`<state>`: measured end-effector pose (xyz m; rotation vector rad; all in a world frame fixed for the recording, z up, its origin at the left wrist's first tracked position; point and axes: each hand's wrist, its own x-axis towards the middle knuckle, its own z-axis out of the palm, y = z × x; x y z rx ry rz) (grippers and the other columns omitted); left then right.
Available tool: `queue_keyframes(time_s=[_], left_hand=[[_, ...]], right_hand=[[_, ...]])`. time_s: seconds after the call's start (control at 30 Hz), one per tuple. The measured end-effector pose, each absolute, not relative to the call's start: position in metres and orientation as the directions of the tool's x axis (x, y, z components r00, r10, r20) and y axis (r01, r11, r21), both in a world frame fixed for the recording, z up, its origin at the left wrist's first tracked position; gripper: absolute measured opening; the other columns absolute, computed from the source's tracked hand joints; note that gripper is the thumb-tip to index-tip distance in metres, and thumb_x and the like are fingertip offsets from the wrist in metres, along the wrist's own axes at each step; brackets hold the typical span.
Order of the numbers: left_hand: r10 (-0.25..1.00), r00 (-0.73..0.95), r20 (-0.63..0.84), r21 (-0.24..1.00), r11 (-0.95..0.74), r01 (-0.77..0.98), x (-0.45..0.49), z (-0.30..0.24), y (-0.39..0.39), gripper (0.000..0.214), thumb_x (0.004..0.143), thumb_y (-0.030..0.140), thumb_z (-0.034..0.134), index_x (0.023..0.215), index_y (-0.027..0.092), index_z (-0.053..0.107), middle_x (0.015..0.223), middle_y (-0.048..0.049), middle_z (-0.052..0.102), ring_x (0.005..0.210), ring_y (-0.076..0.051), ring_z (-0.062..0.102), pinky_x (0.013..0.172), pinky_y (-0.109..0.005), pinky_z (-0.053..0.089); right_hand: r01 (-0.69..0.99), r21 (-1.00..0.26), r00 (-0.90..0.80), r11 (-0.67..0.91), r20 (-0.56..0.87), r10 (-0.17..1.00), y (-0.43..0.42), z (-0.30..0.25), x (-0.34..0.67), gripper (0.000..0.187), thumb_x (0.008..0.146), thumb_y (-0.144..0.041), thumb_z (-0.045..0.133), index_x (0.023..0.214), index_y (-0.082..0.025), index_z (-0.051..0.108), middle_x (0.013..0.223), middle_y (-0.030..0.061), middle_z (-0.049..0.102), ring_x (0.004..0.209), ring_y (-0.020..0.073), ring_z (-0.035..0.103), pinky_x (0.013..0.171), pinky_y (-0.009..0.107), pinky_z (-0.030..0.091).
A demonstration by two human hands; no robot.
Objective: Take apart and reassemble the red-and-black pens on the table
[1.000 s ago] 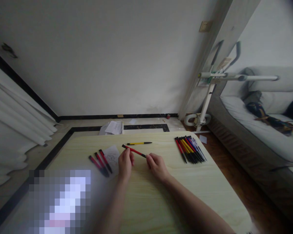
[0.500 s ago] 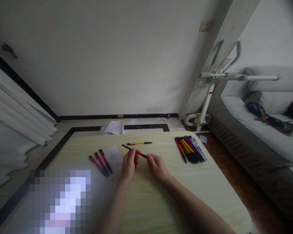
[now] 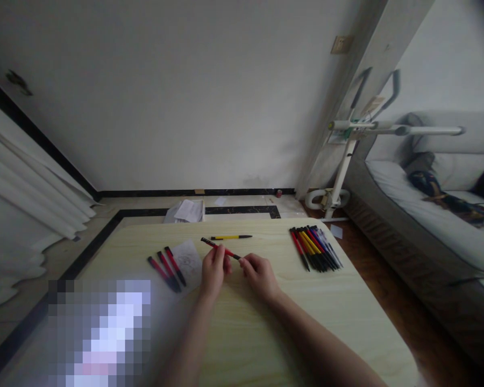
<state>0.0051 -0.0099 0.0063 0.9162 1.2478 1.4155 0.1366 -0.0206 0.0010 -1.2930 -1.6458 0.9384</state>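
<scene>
A red and black pen (image 3: 230,252) is held above the table between my two hands, its dark clip end pointing up and left. My left hand (image 3: 214,270) is closed around its barrel. The fingers of my right hand (image 3: 260,273) pinch the black tip end. Just beyond, a yellow and black pen (image 3: 231,237) lies flat on the table. Left of my hands, three red and black pens (image 3: 171,264) rest partly on a white sheet of paper (image 3: 189,263) with faint scribbles.
On the table's (image 3: 306,322) right side lies a row of pens (image 3: 315,248) in red, yellow, black, blue and clear. A blurred bright patch (image 3: 116,328) covers the near left. Beyond stand a box of papers (image 3: 189,210), white exercise equipment (image 3: 341,166) and a sofa (image 3: 391,188).
My right hand has shifted slightly left along the pen, covering its tip end. The left hand keeps its grip. The other pens have not moved.
</scene>
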Motion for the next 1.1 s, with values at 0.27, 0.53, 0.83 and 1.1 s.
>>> queue_keyframes(time_s=[0.27, 0.53, 0.83, 1.1], left_hand=[[0.97, -0.227, -0.087, 0.991, 0.062, -0.116, 0.005, 0.0129, -0.0118, 0.039, 0.076, 0.05, 0.044, 0.059, 0.015, 0.045, 0.042, 0.0045, 0.043, 0.033, -0.007, 0.039, 0.034, -0.018, 0.031], [0.969, -0.208, -0.133, 0.99, 0.122, -0.064, 0.0081, 0.01, -0.0154, 0.042, 0.077, 0.052, 0.04, 0.055, 0.016, 0.045, 0.037, 0.0048, 0.041, 0.032, -0.008, 0.039, 0.032, -0.018, 0.029], [0.979, -0.19, -0.081, 0.996, 0.075, -0.037, 0.0065, 0.0101, -0.0158, 0.045, 0.08, 0.049, 0.035, 0.05, 0.016, 0.044, 0.038, 0.0033, 0.042, 0.033, -0.008, 0.039, 0.035, -0.019, 0.03], [0.979, -0.179, -0.097, 0.993, 0.082, -0.091, 0.0066, 0.0066, -0.0147, 0.042, 0.078, 0.051, 0.039, 0.055, 0.016, 0.044, 0.038, 0.0046, 0.041, 0.032, -0.007, 0.037, 0.034, -0.018, 0.028]], right_hand=[[0.336, -0.915, -0.117, 0.222, 0.194, 0.974, -0.0198, -0.0019, 0.1367, 0.026, 0.08, -0.039, 0.048, 0.072, -0.015, 0.057, 0.058, -0.0007, 0.054, 0.052, 0.0107, 0.045, 0.048, 0.021, 0.034], [0.313, -0.925, -0.143, 0.214, 0.177, 0.974, -0.0197, -0.0024, 0.1369, 0.026, 0.08, -0.04, 0.048, 0.076, -0.016, 0.057, 0.06, -0.0007, 0.054, 0.054, 0.0109, 0.046, 0.049, 0.021, 0.035], [0.318, -0.935, -0.186, 0.156, 0.1, 0.977, -0.0206, -0.0027, 0.1373, 0.042, 0.087, -0.043, 0.032, 0.064, -0.016, 0.054, 0.051, -0.0016, 0.051, 0.047, 0.0086, 0.044, 0.047, 0.019, 0.033], [0.354, -0.91, -0.178, 0.214, 0.159, 0.971, -0.0219, 0.002, 0.1374, 0.035, 0.086, -0.038, 0.037, 0.065, -0.016, 0.054, 0.053, -0.0012, 0.051, 0.049, 0.0093, 0.045, 0.048, 0.019, 0.033]])
